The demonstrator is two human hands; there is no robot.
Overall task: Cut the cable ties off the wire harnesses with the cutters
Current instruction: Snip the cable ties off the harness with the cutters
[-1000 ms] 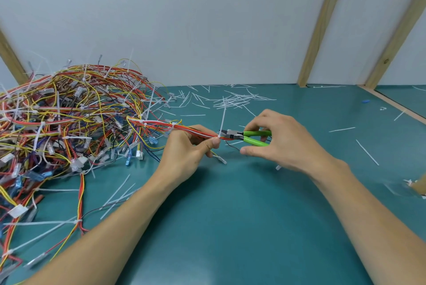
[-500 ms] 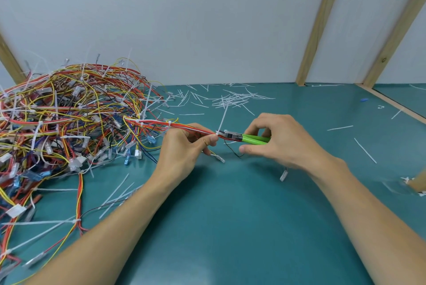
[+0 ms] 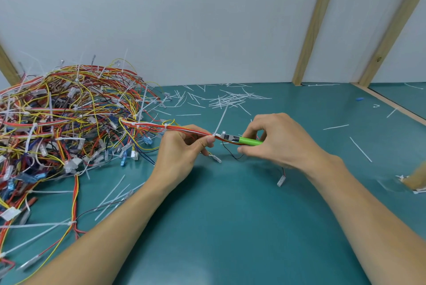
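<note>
A big tangled heap of wire harnesses [image 3: 69, 123] in red, yellow and orange, bound with white cable ties, fills the left of the teal table. My left hand [image 3: 184, 153] pinches one harness strand [image 3: 182, 128] pulled out of the heap toward the middle. A white cable tie [image 3: 220, 120] on that strand sticks up just past my left thumb. My right hand [image 3: 279, 142] grips the green-handled cutters [image 3: 242, 139], handles squeezed together, with the jaws against the strand at the base of that tie.
Many cut white tie pieces [image 3: 230, 100] lie scattered across the back of the teal table [image 3: 230, 227]. More lie near my left forearm. Wooden posts [image 3: 311, 31] stand against the white back wall. A raised wooden edge [image 3: 391, 107] runs along the right.
The cutter handles have closed together in my right hand. The jaws have moved left to the tie's base on the strand. My left hand has stayed in place.
</note>
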